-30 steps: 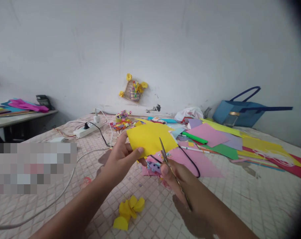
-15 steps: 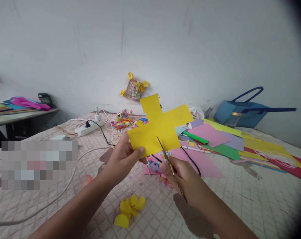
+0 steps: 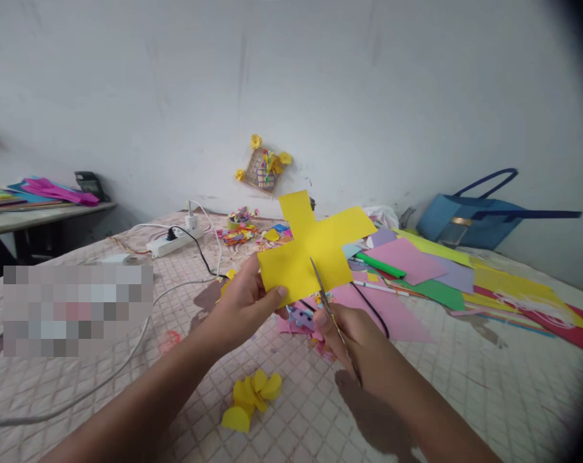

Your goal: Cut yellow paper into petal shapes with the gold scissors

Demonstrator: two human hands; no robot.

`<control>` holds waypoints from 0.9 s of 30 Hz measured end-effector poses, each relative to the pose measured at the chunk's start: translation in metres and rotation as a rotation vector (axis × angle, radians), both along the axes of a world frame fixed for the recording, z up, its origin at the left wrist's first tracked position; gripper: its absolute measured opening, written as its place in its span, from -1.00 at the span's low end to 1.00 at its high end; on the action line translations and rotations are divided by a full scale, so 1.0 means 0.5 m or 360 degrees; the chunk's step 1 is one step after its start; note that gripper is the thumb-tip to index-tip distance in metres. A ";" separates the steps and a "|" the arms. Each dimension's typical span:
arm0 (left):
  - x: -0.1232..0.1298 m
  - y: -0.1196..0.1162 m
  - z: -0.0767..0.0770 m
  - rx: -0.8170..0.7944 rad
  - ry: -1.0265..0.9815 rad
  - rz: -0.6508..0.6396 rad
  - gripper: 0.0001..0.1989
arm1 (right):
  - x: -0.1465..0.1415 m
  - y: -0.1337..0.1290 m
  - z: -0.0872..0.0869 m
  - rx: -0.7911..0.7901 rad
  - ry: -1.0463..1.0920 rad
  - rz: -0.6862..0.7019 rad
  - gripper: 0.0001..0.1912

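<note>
A sheet of yellow paper (image 3: 310,247) with notched corners, roughly cross-shaped, is held up above the bed-like quilted surface. My left hand (image 3: 252,302) pinches its lower left corner, thumb on the near face. My right hand (image 3: 346,331) grips a pair of scissors (image 3: 337,325) whose blades point up and lie against the paper's lower edge. The far blade is partly hidden by the sheet. Below, between my forearms, lies a small heap of yellow paper petals (image 3: 250,395). Behind my hands rests a pink sheet (image 3: 402,321) with a purple trinket (image 3: 301,316) on it.
Coloured paper sheets (image 3: 440,273) and a green marker (image 3: 380,265) spread to the right, before a blue bag (image 3: 469,218). A power strip (image 3: 173,241) with cables stands at the left. Small colourful bits (image 3: 240,233) lie at the back. A woven decoration (image 3: 262,170) hangs on the wall.
My left hand and the yellow paper have shifted slightly right. The scissors' blades now reach a little further right across the sheet, still held in my right hand.
</note>
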State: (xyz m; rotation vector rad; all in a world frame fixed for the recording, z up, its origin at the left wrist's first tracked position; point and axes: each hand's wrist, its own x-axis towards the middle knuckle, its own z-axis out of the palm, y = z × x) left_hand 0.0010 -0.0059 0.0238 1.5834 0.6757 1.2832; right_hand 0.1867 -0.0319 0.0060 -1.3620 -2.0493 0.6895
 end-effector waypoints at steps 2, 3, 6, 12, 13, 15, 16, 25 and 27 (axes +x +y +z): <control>-0.002 0.002 -0.002 0.0006 0.0011 0.0007 -0.71 | 0.002 0.004 -0.005 -0.0011 -0.0011 0.0005 -0.56; -0.003 0.003 -0.002 0.0012 0.0018 0.0009 -0.70 | 0.003 0.005 -0.008 -0.0010 -0.0026 0.0006 -0.55; -0.007 0.005 -0.003 0.0038 0.0037 0.0002 -0.69 | 0.006 0.006 -0.011 0.0009 -0.0066 -0.0019 -0.55; -0.004 0.002 -0.006 0.0041 0.0078 -0.0067 -0.73 | 0.006 0.006 -0.010 0.0042 -0.0087 -0.0041 -0.56; -0.003 0.001 -0.007 0.0031 0.0074 -0.0071 -0.73 | 0.006 0.007 -0.010 0.0043 -0.0089 -0.0039 -0.56; -0.002 0.001 -0.008 0.0017 0.0070 -0.0072 -0.73 | 0.005 0.008 -0.010 0.0039 -0.0097 -0.0040 -0.56; -0.003 0.000 -0.008 0.0014 0.0074 -0.0069 -0.73 | 0.005 0.009 -0.010 0.0040 -0.0101 -0.0046 -0.56; -0.001 0.001 -0.007 -0.0036 0.0082 -0.0160 -0.74 | 0.009 0.012 -0.015 0.0096 -0.0114 -0.0067 -0.58; -0.001 0.001 -0.007 -0.0042 0.0111 -0.0151 -0.74 | 0.009 0.013 -0.014 0.0074 -0.0127 -0.0054 -0.57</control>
